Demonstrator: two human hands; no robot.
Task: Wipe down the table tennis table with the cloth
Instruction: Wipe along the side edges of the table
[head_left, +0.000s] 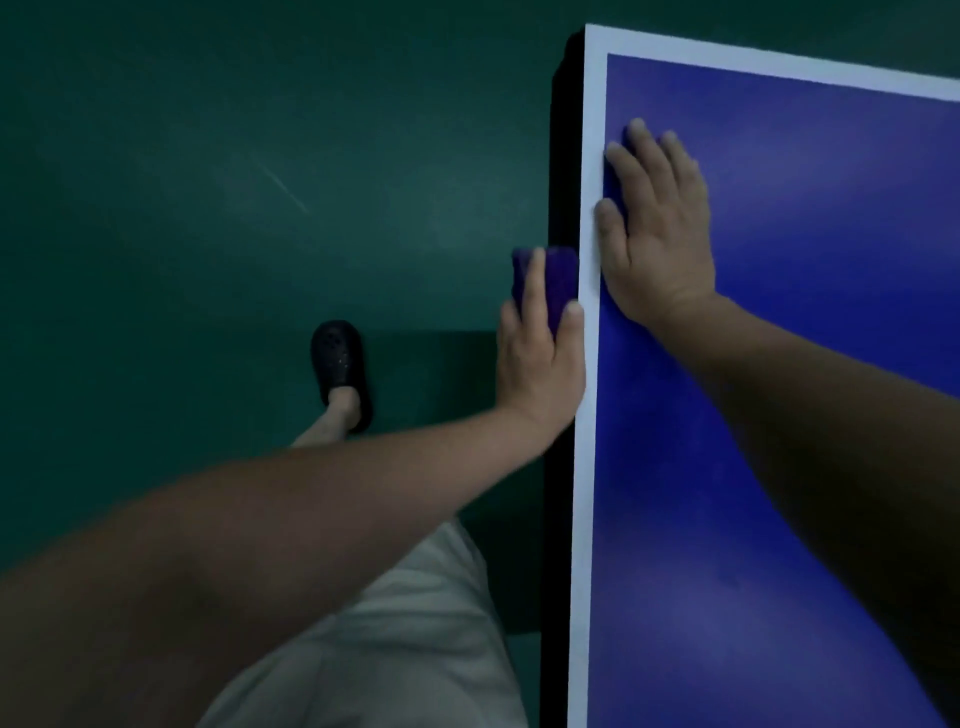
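The blue table tennis table (779, 467) with a white border line fills the right side of the head view; its corner is at the top. My left hand (540, 364) holds a purple cloth (558, 275) against the table's dark left side edge, fingers and thumb around the cloth. My right hand (657, 228) lies flat on the blue top just inside the white line, fingers straight and spread, holding nothing.
A dark green floor (208, 208) spreads to the left of the table. My foot in a black clog (340, 369) stands on it, and light shorts (395, 649) show at the bottom.
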